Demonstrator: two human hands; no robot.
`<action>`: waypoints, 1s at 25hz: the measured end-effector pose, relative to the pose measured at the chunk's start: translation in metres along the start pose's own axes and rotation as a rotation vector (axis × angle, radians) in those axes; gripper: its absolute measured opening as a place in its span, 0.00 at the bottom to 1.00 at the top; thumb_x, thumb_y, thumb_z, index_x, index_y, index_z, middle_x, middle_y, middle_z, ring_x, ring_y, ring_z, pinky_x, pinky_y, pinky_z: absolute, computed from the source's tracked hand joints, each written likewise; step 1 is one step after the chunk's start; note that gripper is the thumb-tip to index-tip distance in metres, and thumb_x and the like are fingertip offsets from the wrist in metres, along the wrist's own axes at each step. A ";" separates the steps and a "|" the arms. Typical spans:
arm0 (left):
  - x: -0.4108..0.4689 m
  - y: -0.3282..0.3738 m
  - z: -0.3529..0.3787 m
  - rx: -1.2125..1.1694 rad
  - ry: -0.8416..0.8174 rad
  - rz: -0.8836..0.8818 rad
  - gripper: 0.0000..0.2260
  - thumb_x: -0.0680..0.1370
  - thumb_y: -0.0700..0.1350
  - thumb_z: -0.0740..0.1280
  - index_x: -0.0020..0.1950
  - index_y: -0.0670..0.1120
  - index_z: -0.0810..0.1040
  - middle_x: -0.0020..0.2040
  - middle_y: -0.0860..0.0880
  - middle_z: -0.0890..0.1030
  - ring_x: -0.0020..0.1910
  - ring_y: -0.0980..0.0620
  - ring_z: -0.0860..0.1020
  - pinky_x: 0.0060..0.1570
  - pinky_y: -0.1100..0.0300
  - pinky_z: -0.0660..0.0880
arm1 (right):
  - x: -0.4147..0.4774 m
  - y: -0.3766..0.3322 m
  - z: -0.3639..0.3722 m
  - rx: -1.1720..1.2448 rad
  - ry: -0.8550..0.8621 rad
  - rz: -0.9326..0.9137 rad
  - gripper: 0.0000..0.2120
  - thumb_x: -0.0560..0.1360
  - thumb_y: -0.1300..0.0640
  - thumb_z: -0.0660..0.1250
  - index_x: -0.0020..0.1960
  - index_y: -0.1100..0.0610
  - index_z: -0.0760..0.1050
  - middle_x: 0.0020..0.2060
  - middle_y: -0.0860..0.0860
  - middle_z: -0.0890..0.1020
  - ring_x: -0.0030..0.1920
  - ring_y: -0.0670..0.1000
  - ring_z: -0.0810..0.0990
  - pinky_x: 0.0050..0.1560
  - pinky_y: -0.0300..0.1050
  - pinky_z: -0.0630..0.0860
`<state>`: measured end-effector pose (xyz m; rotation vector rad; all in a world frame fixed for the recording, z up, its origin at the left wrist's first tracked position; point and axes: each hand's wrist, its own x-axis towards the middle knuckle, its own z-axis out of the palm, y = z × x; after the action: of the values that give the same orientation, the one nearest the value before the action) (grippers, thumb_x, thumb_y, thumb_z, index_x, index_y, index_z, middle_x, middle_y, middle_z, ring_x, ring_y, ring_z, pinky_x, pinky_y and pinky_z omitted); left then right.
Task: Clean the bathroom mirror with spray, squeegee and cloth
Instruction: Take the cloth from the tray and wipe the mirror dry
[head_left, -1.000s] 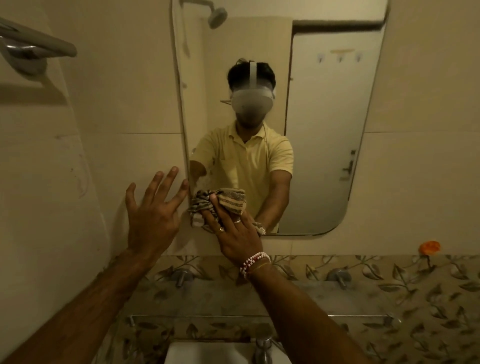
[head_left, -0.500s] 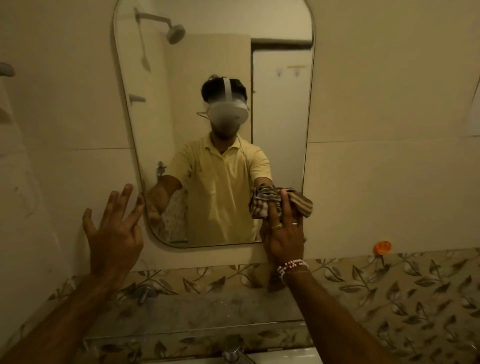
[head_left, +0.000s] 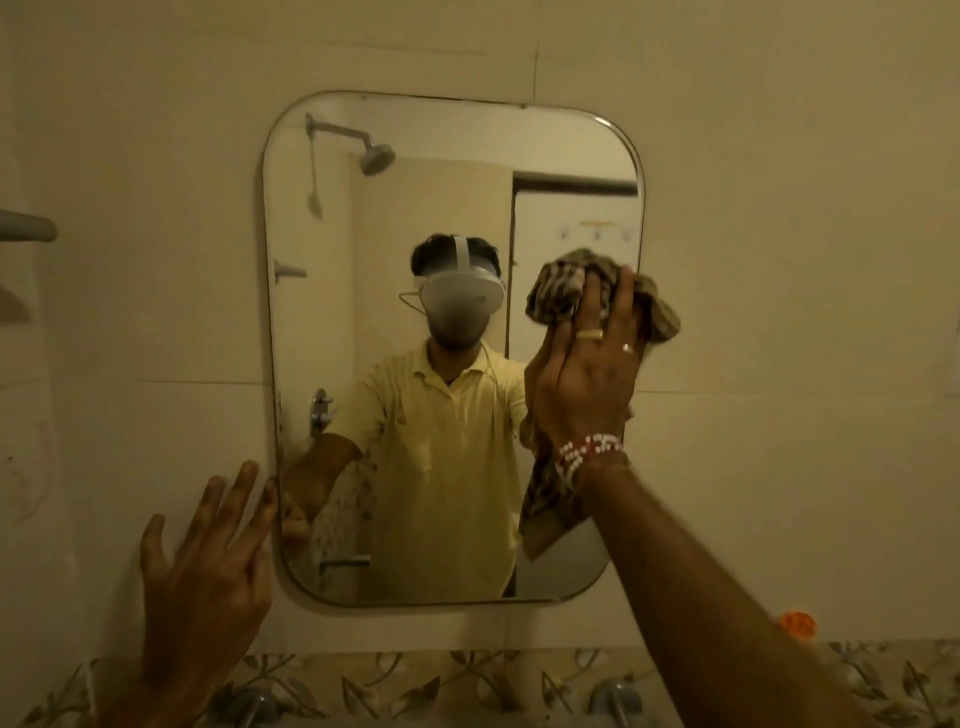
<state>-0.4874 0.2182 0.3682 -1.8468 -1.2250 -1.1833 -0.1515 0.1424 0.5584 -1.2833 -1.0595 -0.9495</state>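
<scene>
Tiled bathroom wall, mirror (head_left: 415, 234): R hand (head_left: 587, 379) gripping bunched cloth (head_left: 558, 291) flat vs right-side glass for wiping pressure; L hand (head_left: 202, 582) released, fingers splayed near lower-left edge, prob. bracing.

brown-and-cream striped cloth (head_left: 561, 291) under right fingers, red-and-white bead bracelet (head_left: 587, 453), gold ring (head_left: 591, 334), pale yellow shirt (head_left: 441, 467), leaf-patterned tile border (head_left: 415, 686), orange blob (head_left: 798, 625)

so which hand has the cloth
The right hand, with rings and a beaded bracelet, presses the cloth to the mirror. The left hand is spread, holding nothing.
</scene>
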 end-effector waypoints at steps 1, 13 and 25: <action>0.001 0.000 0.000 0.000 0.004 -0.012 0.26 0.78 0.46 0.53 0.73 0.45 0.78 0.80 0.45 0.69 0.74 0.41 0.72 0.70 0.31 0.59 | 0.023 -0.010 0.001 0.007 0.020 0.016 0.25 0.83 0.52 0.52 0.79 0.55 0.57 0.80 0.59 0.57 0.79 0.61 0.55 0.77 0.65 0.53; 0.004 0.002 -0.003 0.025 0.008 -0.042 0.25 0.76 0.49 0.56 0.71 0.49 0.81 0.77 0.47 0.73 0.73 0.44 0.75 0.67 0.31 0.64 | 0.136 -0.122 0.038 -0.035 0.008 -0.088 0.24 0.83 0.50 0.51 0.79 0.51 0.60 0.79 0.56 0.59 0.80 0.60 0.53 0.79 0.61 0.48; 0.003 0.003 -0.008 -0.064 -0.040 -0.062 0.25 0.78 0.49 0.57 0.73 0.50 0.78 0.78 0.49 0.72 0.75 0.42 0.73 0.69 0.31 0.64 | 0.072 -0.190 0.071 -0.090 -0.239 -0.477 0.25 0.83 0.51 0.52 0.80 0.48 0.57 0.81 0.54 0.54 0.79 0.58 0.58 0.80 0.59 0.46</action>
<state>-0.4869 0.2111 0.3740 -1.9000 -1.2883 -1.2372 -0.3210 0.2019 0.6775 -1.2631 -1.5695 -1.2285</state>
